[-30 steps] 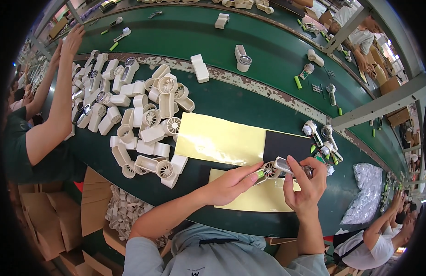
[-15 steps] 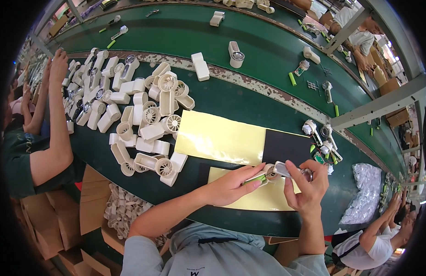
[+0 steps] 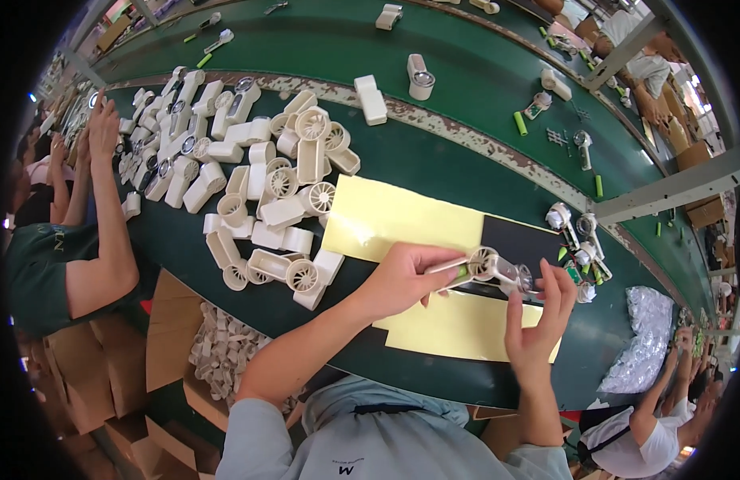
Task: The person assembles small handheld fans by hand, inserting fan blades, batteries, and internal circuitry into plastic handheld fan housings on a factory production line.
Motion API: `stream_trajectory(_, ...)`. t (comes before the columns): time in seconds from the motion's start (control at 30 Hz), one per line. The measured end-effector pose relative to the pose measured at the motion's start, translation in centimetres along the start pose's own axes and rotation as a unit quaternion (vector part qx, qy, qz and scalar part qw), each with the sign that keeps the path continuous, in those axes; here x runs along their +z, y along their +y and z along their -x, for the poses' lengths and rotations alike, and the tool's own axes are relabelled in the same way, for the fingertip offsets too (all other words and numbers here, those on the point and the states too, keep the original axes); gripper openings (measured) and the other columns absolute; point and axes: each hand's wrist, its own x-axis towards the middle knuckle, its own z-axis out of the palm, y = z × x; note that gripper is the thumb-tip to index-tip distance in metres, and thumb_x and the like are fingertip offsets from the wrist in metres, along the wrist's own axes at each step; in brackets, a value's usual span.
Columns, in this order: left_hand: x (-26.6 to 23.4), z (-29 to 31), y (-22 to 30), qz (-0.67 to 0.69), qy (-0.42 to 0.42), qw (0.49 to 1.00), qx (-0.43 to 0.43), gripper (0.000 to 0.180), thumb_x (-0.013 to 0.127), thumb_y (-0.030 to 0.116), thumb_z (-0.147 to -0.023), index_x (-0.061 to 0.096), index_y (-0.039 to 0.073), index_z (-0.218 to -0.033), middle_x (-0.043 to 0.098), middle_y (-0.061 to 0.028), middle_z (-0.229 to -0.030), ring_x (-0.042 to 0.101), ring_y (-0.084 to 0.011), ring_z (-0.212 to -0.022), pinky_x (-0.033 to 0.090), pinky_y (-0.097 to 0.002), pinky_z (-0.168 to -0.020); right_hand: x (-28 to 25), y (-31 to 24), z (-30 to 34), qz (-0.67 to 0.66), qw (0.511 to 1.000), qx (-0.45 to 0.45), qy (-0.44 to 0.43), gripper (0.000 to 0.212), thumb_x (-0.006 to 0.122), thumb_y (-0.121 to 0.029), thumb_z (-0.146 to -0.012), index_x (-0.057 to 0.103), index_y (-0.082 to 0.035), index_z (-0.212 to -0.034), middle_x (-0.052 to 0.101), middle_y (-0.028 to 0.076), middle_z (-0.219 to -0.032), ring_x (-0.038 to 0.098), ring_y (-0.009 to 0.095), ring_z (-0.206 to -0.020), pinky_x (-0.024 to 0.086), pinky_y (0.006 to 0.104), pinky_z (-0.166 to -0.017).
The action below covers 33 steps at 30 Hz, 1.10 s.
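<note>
My left hand (image 3: 403,282) is closed around an opened cream-white handheld fan housing (image 3: 481,261), with a green battery (image 3: 463,271) showing along its handle beside my thumb. At the housing's round end is a second white shell piece (image 3: 504,270) with a clear round ring. My right hand (image 3: 539,318) has its thumb and fingertips around that ring end, the other fingers raised. Both hands are over two yellow sheets (image 3: 414,218) with dark parts, lying on the green table. How the two shell pieces meet is hard to make out.
Many white fan shells (image 3: 282,212) are heaped at left. Fan inner parts with wires and batteries (image 3: 582,244) lie at right, near a clear plastic bag (image 3: 640,340). A green conveyor (image 3: 466,88) and a metal post (image 3: 674,188) stand beyond. Other people work at both sides.
Both hands have moved slightly up with the housing. The white shell piece has turned, its ring end now to the right, and my right fingers have spread more. The whole view has shifted a little.
</note>
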Motion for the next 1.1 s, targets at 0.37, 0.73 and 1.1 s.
stream_trajectory(0.37, -0.3, -0.9, -1.1, -0.061, 0.014, 0.997, 0.035, 0.041, 0.068, 0.000, -0.094, 0.067, 0.002, -0.135, 0.073, -0.0068, -0.109, 0.066, -0.0080, -0.086, 0.057, -0.0248, -0.069, 7.7, -9.9, 4.2, -0.115, 0.953, -0.069, -0.273, 0.033, 0.076, -0.009, -0.082, 0.065, -0.004, -0.114, 0.058, 0.014, -0.109, 0.057, 0.032, -0.095, 0.047, 0.0401, -0.081)
stream_trajectory(0.73, -0.2, -1.0, -2.2, -0.089, 0.037, 0.989, 0.111, 0.043, 0.068, -0.004, -0.091, 0.067, 0.001, -0.134, 0.073, -0.0103, -0.119, 0.067, -0.0099, -0.103, 0.058, -0.0260, -0.081, 3.3, -5.7, 2.7, -0.348, 0.871, 0.130, -0.320, 0.016, 0.071, 0.001, -0.091, 0.061, -0.002, -0.103, 0.062, 0.015, -0.101, 0.066, 0.028, -0.088, 0.054, 0.0355, -0.075)
stream_trajectory(1.1, 0.2, -0.2, -1.1, -0.033, 0.021, 0.997, 0.065, 0.042, 0.064, 0.002, -0.099, 0.062, 0.002, -0.141, 0.071, -0.0059, -0.120, 0.065, -0.0064, -0.091, 0.057, -0.0233, -0.069, 2.3, -4.1, 2.7, -0.107, 0.958, -0.030, -0.266, 0.030, 0.078, -0.007, -0.084, 0.068, -0.003, -0.111, 0.061, 0.013, -0.104, 0.064, 0.031, -0.093, 0.055, 0.0399, -0.078)
